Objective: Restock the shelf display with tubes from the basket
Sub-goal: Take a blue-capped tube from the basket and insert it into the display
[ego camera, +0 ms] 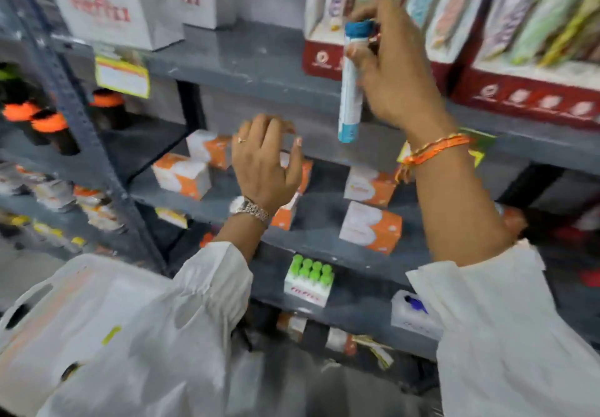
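Observation:
My right hand (394,69) grips a white and blue tube (350,91) by its blue cap end, and the tube hangs upright in front of the grey upper shelf (246,62). The tube is just left of a red display tray (319,59) with tall packs standing in it. My left hand (264,163) is lower, fingers spread and holding nothing, in front of the middle shelf with orange and white boxes (181,174). A white plastic basket (74,319) hangs at my left forearm at the bottom left; its contents are not visible.
White boxes with red lettering (104,7) stand at the upper left. Another red tray (532,98) of colourful packs fills the upper right. A small box of green-capped items (308,282) sits on a lower shelf. Black bottles with orange caps (48,124) are on the left rack.

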The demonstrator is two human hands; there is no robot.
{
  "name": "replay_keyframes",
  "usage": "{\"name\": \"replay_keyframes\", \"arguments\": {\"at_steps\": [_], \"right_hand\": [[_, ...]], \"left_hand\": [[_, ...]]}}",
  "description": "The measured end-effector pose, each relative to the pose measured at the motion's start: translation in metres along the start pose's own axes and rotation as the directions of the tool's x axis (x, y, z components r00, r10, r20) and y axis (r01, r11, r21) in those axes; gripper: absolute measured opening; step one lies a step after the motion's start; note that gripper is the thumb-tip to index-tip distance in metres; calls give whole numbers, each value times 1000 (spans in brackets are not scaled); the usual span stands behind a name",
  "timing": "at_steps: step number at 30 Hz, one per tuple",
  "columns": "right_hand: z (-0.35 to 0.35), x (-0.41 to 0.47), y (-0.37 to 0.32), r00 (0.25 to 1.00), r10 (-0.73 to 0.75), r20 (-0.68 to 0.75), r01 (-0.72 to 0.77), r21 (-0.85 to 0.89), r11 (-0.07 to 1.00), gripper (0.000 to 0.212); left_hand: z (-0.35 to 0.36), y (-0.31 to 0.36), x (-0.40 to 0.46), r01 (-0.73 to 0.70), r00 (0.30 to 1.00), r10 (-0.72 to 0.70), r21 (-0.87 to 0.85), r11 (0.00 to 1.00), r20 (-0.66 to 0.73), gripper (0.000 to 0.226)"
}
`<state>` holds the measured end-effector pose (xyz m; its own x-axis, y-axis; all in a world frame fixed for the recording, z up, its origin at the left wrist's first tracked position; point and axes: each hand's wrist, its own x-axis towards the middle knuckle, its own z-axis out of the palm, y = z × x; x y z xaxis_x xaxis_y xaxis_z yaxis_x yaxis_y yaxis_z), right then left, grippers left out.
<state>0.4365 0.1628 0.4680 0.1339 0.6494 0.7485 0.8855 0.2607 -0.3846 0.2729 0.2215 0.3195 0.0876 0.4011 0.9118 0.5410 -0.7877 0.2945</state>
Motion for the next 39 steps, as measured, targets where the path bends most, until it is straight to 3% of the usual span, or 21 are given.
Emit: {"name": "replay_keyframes", "arguments": {"at_steps": [4,9,15,27,39], "right_hand": [[-78,5,21,987,-4,-163,-13,-99,995,33],[-156,13,45,940,74,-334,-145,-190,971,38],[-216,26,72,900,137,-413,-289,-332,898,35],[-225,51,110,866,141,-479,-377,-443,813,36],[-216,40,120,859,210,-467,-412,-388,824,37]], "left_hand": [[37,48,35,-103,995,102,-18,995,-19,15],[73,84,57,-182,981,184,-33,983,55,19],[94,88,58,-202,972,201,-1,979,119,16],[101,84,56,-240,969,238,25,971,62,17],[102,83,56,-238,970,236,25,971,54,22]]}}
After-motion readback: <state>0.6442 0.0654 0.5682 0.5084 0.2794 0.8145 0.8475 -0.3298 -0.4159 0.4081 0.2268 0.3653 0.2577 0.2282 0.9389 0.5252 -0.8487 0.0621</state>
